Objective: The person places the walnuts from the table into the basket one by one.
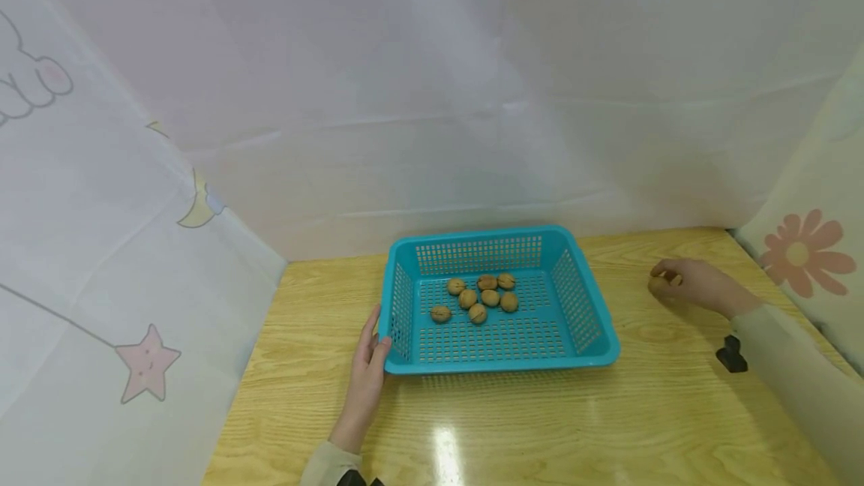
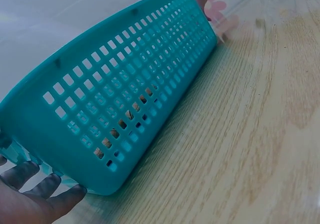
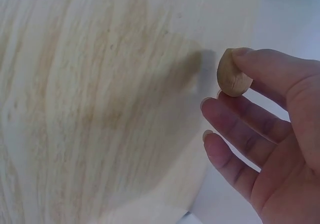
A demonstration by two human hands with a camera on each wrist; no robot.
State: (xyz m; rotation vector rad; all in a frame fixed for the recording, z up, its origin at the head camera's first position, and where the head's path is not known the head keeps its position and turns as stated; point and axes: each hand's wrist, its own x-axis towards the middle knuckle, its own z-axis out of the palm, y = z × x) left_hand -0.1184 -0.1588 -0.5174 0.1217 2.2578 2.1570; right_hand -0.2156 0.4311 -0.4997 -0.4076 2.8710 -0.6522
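Note:
A turquoise plastic basket (image 1: 499, 366) with lattice walls sits on the wooden table, holding several walnuts (image 1: 490, 298) loosely grouped on its floor. My left hand (image 1: 367, 377) holds the basket's near left corner, its thumb at the rim. In the left wrist view, its fingers (image 2: 62, 200) lie against the outside of the short wall. To the right of the basket, my right hand (image 1: 702, 287) pinches a single walnut (image 3: 233, 74) between thumb and fingertips. The other fingers of that hand are loosely bent, apart from the nut. Walnuts also show through the holes in the left wrist view.
The wooden table (image 1: 304, 396) stretches around the basket, with bare surface in front and on both sides. Pale hanging sheets (image 1: 418, 133) enclose its back and sides, printed on the left with a star and on the right with a flower. Dark devices sit at both wrists.

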